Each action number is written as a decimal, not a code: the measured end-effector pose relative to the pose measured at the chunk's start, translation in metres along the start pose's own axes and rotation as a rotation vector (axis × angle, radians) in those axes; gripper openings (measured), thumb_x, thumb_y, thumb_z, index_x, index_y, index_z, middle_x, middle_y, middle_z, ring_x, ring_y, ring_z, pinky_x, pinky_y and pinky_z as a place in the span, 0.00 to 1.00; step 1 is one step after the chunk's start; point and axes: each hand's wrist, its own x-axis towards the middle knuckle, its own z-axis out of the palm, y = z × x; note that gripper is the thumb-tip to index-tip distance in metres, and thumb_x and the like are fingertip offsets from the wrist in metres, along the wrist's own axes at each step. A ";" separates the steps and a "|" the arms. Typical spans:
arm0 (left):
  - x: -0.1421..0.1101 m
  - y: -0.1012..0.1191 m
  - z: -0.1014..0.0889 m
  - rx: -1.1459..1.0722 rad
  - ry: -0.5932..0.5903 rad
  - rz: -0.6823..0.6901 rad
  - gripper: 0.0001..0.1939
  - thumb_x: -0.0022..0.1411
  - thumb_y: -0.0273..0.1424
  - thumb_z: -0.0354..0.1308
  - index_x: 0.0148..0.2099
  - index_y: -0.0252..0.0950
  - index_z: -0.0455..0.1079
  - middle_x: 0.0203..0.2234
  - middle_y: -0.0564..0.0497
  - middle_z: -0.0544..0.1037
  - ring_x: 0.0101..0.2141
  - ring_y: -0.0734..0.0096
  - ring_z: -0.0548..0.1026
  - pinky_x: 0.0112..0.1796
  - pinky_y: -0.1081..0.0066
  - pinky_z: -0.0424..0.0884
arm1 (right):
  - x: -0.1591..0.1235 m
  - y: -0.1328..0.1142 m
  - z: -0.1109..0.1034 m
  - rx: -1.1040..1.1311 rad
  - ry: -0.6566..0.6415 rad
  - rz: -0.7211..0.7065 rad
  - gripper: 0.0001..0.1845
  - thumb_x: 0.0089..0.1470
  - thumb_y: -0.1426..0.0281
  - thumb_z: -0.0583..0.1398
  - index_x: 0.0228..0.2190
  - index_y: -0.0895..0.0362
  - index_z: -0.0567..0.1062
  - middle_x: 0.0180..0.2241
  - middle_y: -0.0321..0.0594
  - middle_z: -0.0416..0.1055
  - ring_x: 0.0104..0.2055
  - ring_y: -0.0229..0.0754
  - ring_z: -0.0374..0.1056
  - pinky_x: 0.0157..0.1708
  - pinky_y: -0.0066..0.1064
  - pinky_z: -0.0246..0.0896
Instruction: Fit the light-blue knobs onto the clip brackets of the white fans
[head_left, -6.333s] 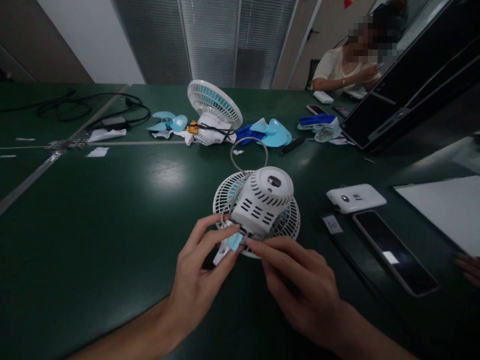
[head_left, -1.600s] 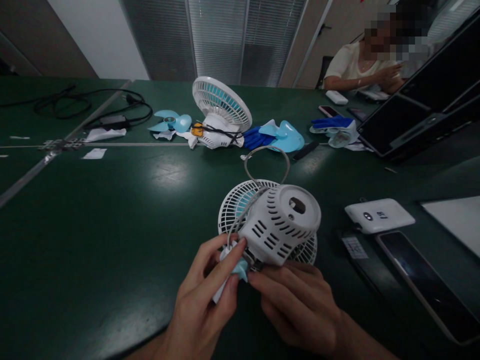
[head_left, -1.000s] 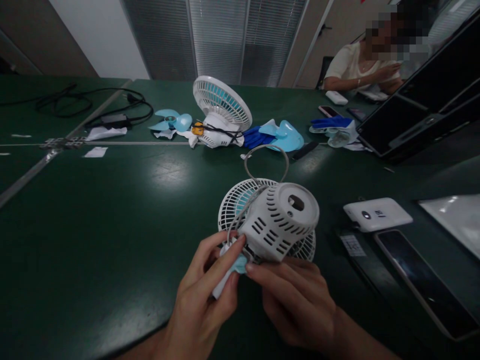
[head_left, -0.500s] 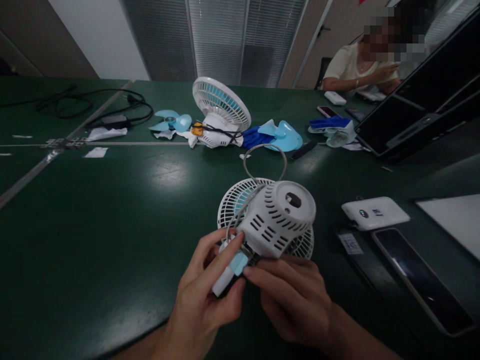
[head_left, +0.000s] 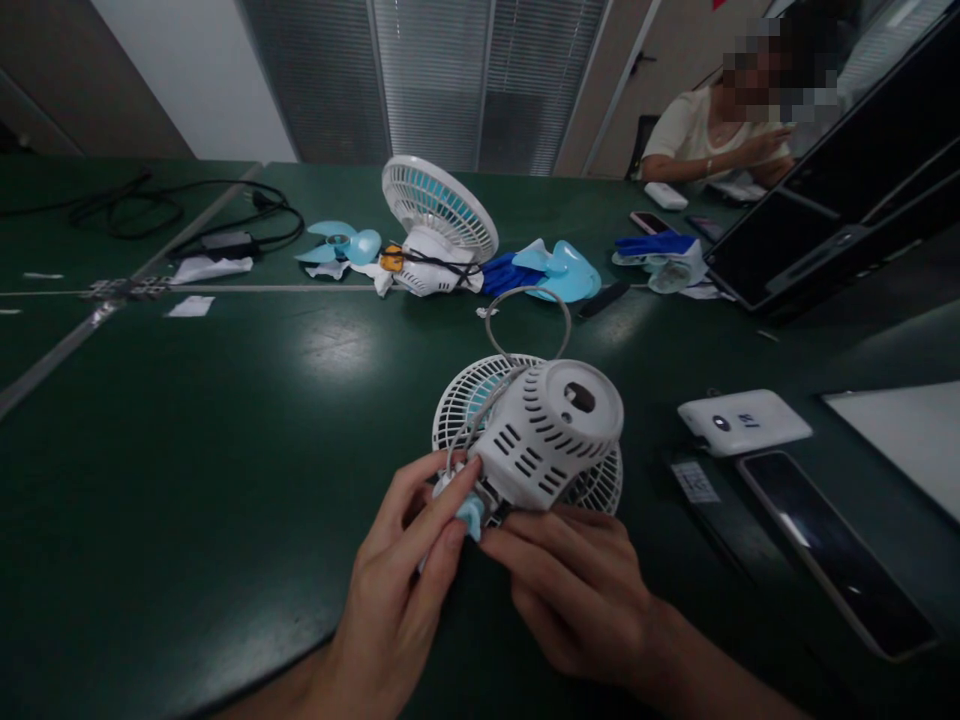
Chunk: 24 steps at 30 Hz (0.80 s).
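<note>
Have brought the left thumb up against the blue piece since half a second ago, leaving that piece turned and the white clip under it mostly hidden. Holding the left hand low in the view, with thumb and index finger clamped on the blue piece at the near left edge of the fan. Holding the right hand opposite, with fingers bent and together, index fingertip at or just beside the blue piece and the rest against the underside of the housing; cannot tell whether gripping anything.

Resting on the green table in front of both hands, cage down, housing tilted up above it. Showing light-blue blades inside the cage, partly covered by the housing; blocked from view along the near edge by the hands. Looping up behind, a grey cord.

Farther back, in a row: loose blue blades, a second fan wrapped in black cord, another blade set, a blue-and-white glove. To the right, near together: a white box and a phone. Seated beyond the table, a person in a pale top.
</note>
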 end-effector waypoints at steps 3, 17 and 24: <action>0.000 0.000 -0.001 0.021 -0.008 0.050 0.27 0.74 0.28 0.51 0.69 0.56 0.60 0.62 0.52 0.63 0.54 0.66 0.69 0.53 0.68 0.70 | -0.001 0.001 0.001 0.035 0.003 -0.002 0.17 0.61 0.78 0.54 0.50 0.61 0.74 0.39 0.43 0.79 0.36 0.38 0.76 0.36 0.31 0.74; -0.001 0.001 -0.001 0.085 0.017 0.024 0.27 0.74 0.24 0.49 0.68 0.57 0.62 0.63 0.56 0.64 0.58 0.70 0.68 0.56 0.73 0.67 | 0.004 -0.002 0.000 0.002 0.056 0.011 0.18 0.60 0.79 0.54 0.50 0.65 0.73 0.39 0.44 0.79 0.36 0.38 0.77 0.36 0.29 0.75; -0.002 -0.003 -0.004 0.097 -0.017 0.031 0.28 0.72 0.31 0.56 0.69 0.59 0.60 0.62 0.54 0.64 0.58 0.62 0.69 0.52 0.68 0.72 | 0.003 -0.002 -0.001 -0.016 0.058 0.027 0.17 0.61 0.78 0.53 0.50 0.63 0.73 0.39 0.43 0.80 0.35 0.36 0.77 0.36 0.28 0.75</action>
